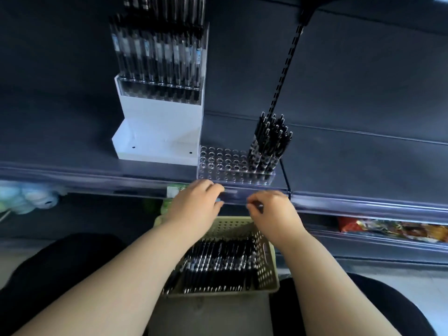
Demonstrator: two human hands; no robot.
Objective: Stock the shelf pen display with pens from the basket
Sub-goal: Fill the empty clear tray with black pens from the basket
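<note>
Over the basket (266, 270) of black pens (218, 260), the right hand (271, 214) pinches a dark pen (259, 205) just below the clear pen display (218, 163), while the left hand (196, 204) has curled fingers and I cannot tell whether it holds anything.

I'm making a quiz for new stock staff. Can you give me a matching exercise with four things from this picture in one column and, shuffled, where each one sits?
Things:
1. basket
2. clear pen holder
3. white display stand
4. colourful packet

Places:
A. on the shelf, at the left
B. at the shelf's front edge, most holes unfilled
C. below the shelf, between the forearms
D. lower level, far right

Pairs: 1-C, 2-B, 3-A, 4-D
</note>
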